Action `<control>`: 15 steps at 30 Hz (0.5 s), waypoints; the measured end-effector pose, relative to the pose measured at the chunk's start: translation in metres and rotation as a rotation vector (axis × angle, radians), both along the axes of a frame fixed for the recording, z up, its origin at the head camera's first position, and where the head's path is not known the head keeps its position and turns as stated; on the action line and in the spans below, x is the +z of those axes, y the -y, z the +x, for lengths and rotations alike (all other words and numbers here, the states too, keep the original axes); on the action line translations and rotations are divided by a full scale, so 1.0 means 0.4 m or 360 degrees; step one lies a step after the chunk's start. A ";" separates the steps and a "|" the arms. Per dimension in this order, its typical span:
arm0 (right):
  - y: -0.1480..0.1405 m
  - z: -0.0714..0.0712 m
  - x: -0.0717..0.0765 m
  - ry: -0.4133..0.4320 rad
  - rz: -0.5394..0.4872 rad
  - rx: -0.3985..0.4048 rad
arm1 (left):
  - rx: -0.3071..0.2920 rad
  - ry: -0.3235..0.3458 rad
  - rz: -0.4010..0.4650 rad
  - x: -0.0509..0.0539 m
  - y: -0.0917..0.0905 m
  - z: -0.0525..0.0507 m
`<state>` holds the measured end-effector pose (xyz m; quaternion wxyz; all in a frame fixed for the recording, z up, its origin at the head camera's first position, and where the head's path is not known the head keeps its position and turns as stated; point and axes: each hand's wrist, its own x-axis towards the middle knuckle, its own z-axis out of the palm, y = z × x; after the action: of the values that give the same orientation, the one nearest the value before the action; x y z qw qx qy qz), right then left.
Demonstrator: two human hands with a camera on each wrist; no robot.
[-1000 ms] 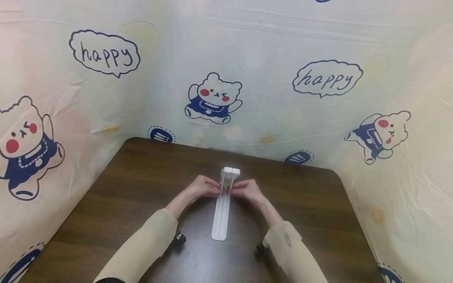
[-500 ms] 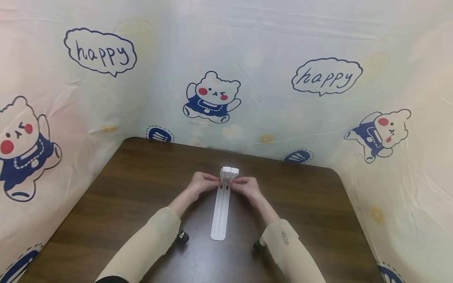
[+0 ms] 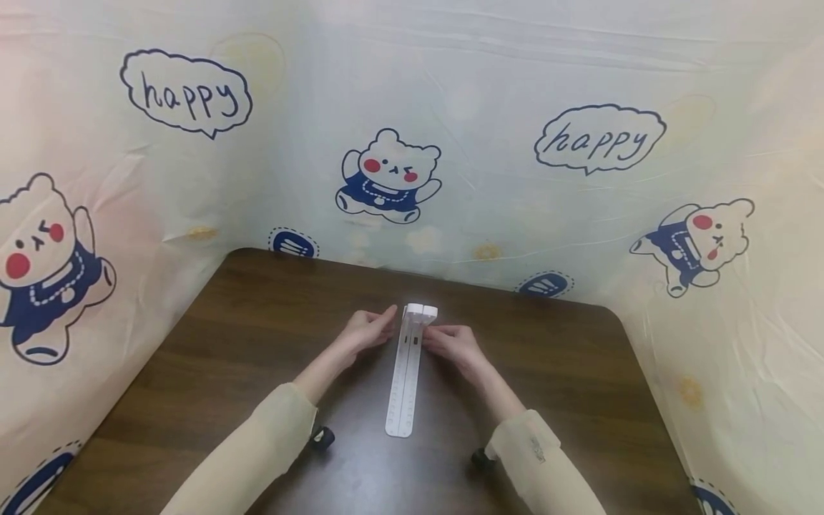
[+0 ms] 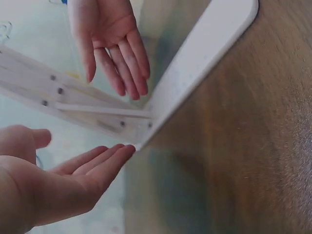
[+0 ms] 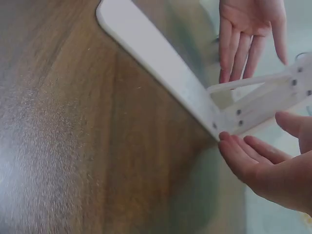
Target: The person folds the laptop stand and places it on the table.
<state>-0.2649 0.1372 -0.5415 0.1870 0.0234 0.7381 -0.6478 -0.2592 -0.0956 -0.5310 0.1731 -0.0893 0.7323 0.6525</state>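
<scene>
A white folding stand lies on the table, its long flat base pointing toward me. At the far end a frame rises at an angle, with a thin white strut joining it to the base in the left wrist view. My left hand is beside the far end on the left, fingers extended and thumb raised. On the other side is my right hand, fingers straight, fingertips near the hinge corner. Neither hand grips the stand; whether the fingertips touch it I cannot tell.
The brown wooden table extends around the stand. Behind and at both sides hangs a pale printed curtain with bear drawings. A black device sits under the left cuff, and another black device under the right.
Earlier both hands had their fingers against the sides of the stand's raised part. They have since drawn outward, the left thumb lifting. The stand's raised part looks about the same.
</scene>
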 end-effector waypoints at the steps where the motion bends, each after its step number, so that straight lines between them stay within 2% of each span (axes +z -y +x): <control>1: -0.005 0.006 0.009 -0.0001 -0.0020 0.0020 | -0.0036 -0.0006 -0.0002 0.011 0.001 0.007; 6: -0.027 0.033 0.079 0.0041 -0.0089 0.0107 | -0.0251 -0.0026 0.0025 0.076 -0.002 0.045; 10: -0.033 0.050 0.141 0.0076 -0.0095 0.0228 | -0.0407 -0.0061 0.0032 0.123 -0.005 0.067; 12: -0.032 0.057 0.166 0.0093 -0.0074 0.0311 | -0.0453 -0.0096 0.0010 0.138 -0.006 0.076; 15: -0.026 0.066 0.189 0.0103 -0.0033 0.0406 | -0.0460 -0.0118 -0.0021 0.150 -0.007 0.087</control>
<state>-0.2387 0.1477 -0.4660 0.2919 -0.0517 0.7219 -0.6253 -0.2246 -0.0928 -0.4709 0.2374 0.0402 0.7477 0.6189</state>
